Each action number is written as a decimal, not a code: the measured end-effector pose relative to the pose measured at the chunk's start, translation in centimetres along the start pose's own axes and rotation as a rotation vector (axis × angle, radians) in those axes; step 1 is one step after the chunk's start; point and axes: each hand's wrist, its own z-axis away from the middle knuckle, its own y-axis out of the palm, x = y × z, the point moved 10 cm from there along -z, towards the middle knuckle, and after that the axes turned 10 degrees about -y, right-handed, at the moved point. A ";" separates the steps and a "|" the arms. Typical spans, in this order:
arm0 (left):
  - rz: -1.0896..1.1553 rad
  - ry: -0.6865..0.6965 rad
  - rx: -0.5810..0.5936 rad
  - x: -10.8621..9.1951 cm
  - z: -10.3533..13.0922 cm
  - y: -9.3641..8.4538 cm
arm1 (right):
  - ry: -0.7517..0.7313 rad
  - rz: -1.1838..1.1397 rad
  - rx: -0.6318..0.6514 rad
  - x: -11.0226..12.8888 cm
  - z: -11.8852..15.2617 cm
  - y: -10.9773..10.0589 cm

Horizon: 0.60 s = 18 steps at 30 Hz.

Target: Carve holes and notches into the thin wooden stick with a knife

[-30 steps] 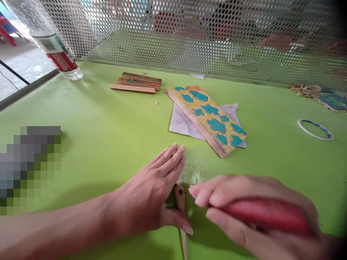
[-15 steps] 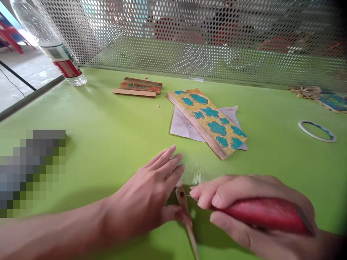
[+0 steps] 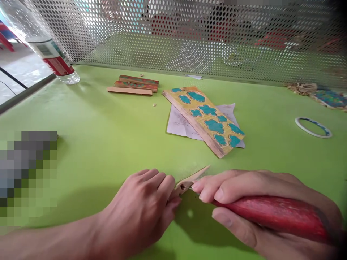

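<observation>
My left hand [image 3: 146, 202] is closed around one end of a slim wooden piece [image 3: 193, 178], its thumb pressed beneath. The piece tapers to a point up and to the right, and a dark round hole shows in it beside my fingers. My right hand [image 3: 244, 191] grips a red-handled tool [image 3: 282, 216] lying along the palm. A thin metal tip shows just past my fingertips, close to the hole; whether it touches the wood I cannot tell. Most of the metal part is hidden by my fingers.
A yellow board with teal patches [image 3: 214, 124] rests on white paper [image 3: 176, 124]. Painted wood strips [image 3: 135, 85] lie behind, left of it. A plastic bottle [image 3: 54, 57] stands far left, a tape ring [image 3: 313, 127] lies right. Perforated metal screen [image 3: 168, 47] closes the back.
The wooden piece has turned, its point swinging from toward me to up and right. My left fingers, stretched out before, are now curled around it. My right hand still holds the red-handled tool.
</observation>
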 end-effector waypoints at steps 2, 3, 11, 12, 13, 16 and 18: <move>0.004 -0.008 0.010 0.1 0.0 0.2 | -0.036 0.054 0.009 0.5 0.1 -0.1; 0.011 -0.017 0.023 0.1 0.0 0.3 | -0.050 0.096 0.022 0.8 0.2 0.0; 0.054 -0.026 0.006 -0.5 0.5 0.2 | 0.059 0.024 -0.027 -1.1 0.0 0.0; 0.047 -0.011 -0.019 -0.7 0.6 0.0 | 0.124 -0.061 -0.072 -2.1 0.1 -0.3; 0.040 0.001 -0.040 -0.8 0.6 -0.1 | 0.180 -0.130 -0.115 -2.9 0.3 -0.6; 0.036 0.023 -0.075 -0.9 0.6 -0.1 | 0.170 -0.194 -0.171 -3.2 0.3 -1.2; 0.048 0.032 -0.087 -0.9 0.6 -0.1 | 0.124 -0.166 -0.155 -2.5 0.3 -1.3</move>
